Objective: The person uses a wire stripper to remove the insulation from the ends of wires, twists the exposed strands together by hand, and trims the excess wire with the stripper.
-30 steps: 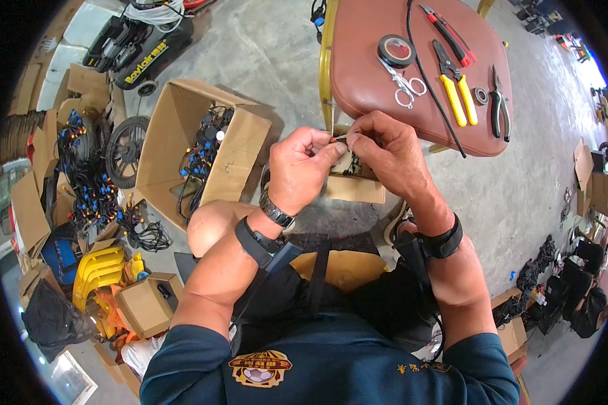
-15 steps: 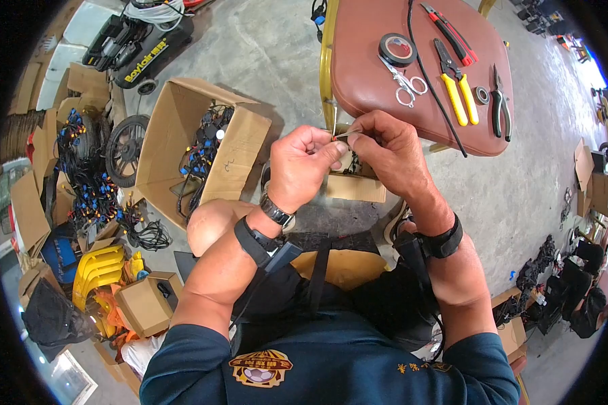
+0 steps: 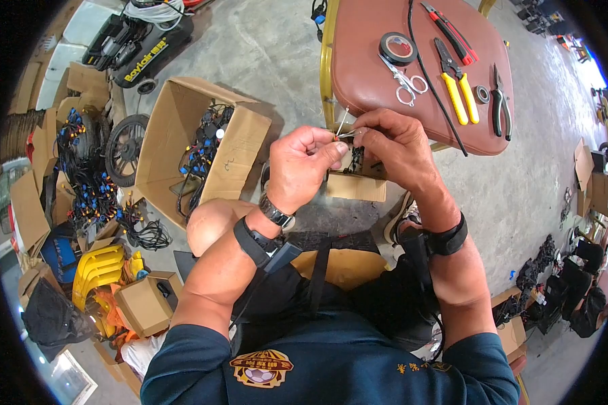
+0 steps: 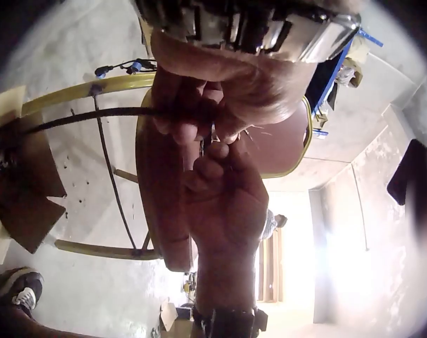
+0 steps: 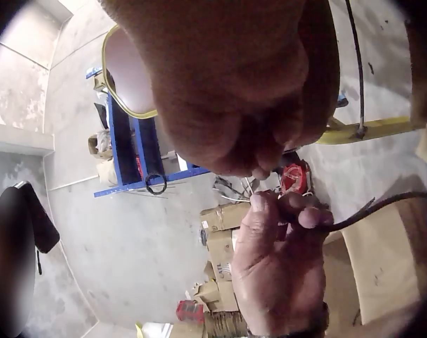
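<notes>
My left hand pinches the end of a black cable between thumb and fingers. Thin wires fan out past the fingertips, a white one pointing up and away. My right hand meets it from the other side, thumb and forefinger pinching silvery wire strands. In the left wrist view the cable runs off to the left from the fingers, and both sets of fingertips nearly touch. A small open box with dark parts inside stands below the hands.
A brown padded chair carries black tape, scissors, yellow-handled wire strippers, pliers and a red-black cutter. On the left stand a large carton of cables and a heap of connectors.
My right hand has shifted slightly to the right, with its fingers bent differently. The white wire leans further right, and more silvery strands show between the hands. The left hand stays nearly still.
</notes>
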Available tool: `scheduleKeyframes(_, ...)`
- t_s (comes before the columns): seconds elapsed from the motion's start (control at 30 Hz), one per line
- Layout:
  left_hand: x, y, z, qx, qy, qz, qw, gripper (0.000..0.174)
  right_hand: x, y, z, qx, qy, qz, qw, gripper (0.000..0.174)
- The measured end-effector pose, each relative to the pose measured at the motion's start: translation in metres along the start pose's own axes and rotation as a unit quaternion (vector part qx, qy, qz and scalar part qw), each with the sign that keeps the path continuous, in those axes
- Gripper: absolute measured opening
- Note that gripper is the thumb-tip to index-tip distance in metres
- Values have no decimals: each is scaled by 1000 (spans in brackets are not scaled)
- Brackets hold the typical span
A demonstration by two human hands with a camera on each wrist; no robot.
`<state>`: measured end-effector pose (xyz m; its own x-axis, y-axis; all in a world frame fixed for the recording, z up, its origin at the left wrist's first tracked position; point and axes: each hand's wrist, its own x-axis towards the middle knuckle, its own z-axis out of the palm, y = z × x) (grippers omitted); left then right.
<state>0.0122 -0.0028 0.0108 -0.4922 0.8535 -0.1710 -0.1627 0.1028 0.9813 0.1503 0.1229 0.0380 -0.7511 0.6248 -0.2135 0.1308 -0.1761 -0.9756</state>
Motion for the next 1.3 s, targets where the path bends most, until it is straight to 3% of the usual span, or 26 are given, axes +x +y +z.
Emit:
scheduleKeyframes(0.3, -3, 3, 0, 113, -9, 32, 993, 12, 2, -5, -12, -26, -21, 15, 999, 12)
scheduleKeyframes(0.47, -4, 3, 1, 178, -15, 89, 980, 9, 1, -8, -14, -20, -35, 33, 999, 13)
scheduleKeyframes(0.7, -3, 5, 1, 248, 3, 88, 965, 9, -1, -5, -12, -38, -47, -12, 998, 11)
scheduleKeyframes(0.87, -1, 1, 1, 251, 24, 96, 963, 13, -3, -6, -12, -81, -92, -41, 992, 9)
scheduleKeyframes(0.97, 1, -2, 0, 207, 31, 72, 975, 13, -5, -4, -9, -31, -55, -35, 997, 15)
scheduleKeyframes(1.1, 2, -3, -2, 138, 39, 47, 988, 11, -3, -8, -5, 32, 60, -45, 997, 13)
scheduleKeyframes(1.3, 5, -1, -1, 111, 74, 64, 989, 12, -5, 5, -3, -41, -40, -29, 998, 17)
